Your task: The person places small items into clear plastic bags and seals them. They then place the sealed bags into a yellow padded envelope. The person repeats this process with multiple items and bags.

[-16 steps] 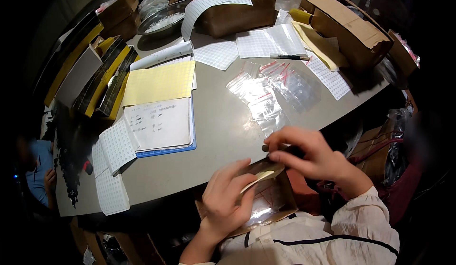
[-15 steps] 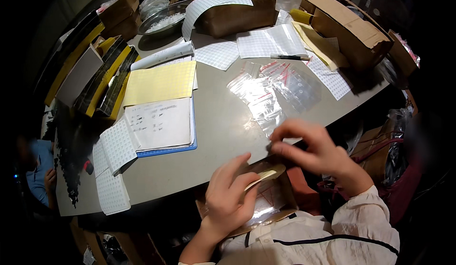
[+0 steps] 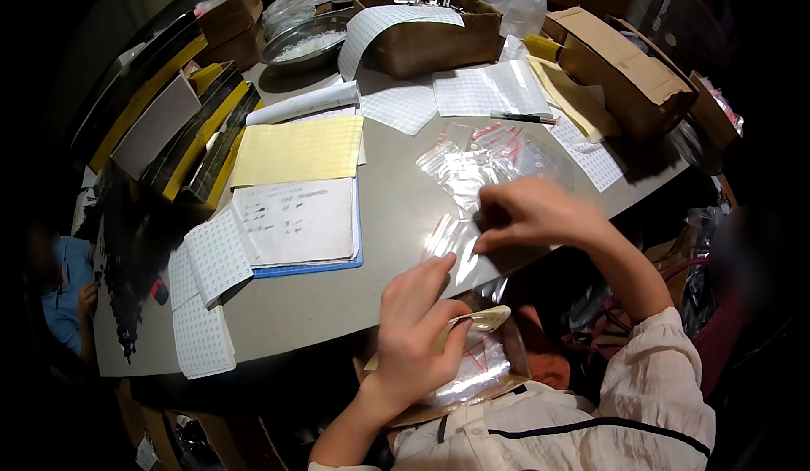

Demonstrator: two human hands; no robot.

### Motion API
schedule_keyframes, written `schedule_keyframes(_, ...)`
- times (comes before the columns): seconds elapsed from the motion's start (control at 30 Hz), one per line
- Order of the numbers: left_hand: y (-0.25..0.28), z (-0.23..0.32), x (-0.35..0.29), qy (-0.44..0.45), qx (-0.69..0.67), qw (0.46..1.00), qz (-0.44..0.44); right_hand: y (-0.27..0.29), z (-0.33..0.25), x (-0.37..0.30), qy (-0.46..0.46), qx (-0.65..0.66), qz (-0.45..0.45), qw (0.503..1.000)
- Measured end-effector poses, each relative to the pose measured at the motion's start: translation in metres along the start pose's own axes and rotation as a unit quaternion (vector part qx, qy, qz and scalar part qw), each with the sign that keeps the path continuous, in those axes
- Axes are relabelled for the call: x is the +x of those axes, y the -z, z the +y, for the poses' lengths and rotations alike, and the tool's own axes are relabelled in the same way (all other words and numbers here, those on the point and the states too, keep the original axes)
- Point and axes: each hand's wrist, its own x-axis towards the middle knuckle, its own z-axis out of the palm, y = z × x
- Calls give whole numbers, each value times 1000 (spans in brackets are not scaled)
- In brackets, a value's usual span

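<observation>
My left hand (image 3: 415, 327), above the lap, is closed on a folded pale yellow sticker sheet (image 3: 489, 316), its index finger stretched toward the table edge. My right hand (image 3: 540, 213) is over the table's front edge, fingers curled and thumb at a clear zip bag (image 3: 456, 250); its fingertips are partly hidden. That bag reaches past the edge, close to the left index fingertip. Behind it lies a loose pile of clear zip bags (image 3: 462, 167) with red strips. Under my left hand, a cardboard box (image 3: 506, 381) on my lap holds more clear bags.
An open notebook (image 3: 295, 226) and sticker sheets (image 3: 201, 336) lie left on the table (image 3: 312, 302). Farther back are a metal bowl (image 3: 283, 59) of small clear pieces, a brown box (image 3: 430, 45), a pen (image 3: 521, 118) and a carton (image 3: 624, 57). Another person (image 3: 72, 294) sits at far left.
My right hand has moved up and left onto the bags, and one bag now lies nearer the table edge. My left hand still holds the yellow sheet. The whole view has shifted slightly.
</observation>
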Motion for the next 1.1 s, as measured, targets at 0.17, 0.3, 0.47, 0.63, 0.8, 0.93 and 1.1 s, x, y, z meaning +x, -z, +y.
schedule_keyframes(0.17,-3,-4,-5,19,6,1000,-11,-15,-8,9,29,-68,216,974)
schedule_keyframes(0.3,10,-3,-13,52,15,998,-24,-20,-23,-18,69,-124,67,988)
schedule_keyframes(0.47,21,-1,-21,77,13,997,-16,-19,-55,-44,134,-18,7,991)
schedule_keyframes(0.63,23,1,-24,89,19,996,-4,-2,-27,3,105,107,82,985)
schedule_keyframes(0.8,22,-2,-24,86,15,996,0,-20,-12,31,126,-147,141,971)
schedule_keyframes(0.93,23,-3,-27,78,17,997,-6,-23,-16,33,127,-219,181,950)
schedule_keyframes(1.1,28,0,-33,53,5,999,-7,-13,-2,23,66,-224,173,957)
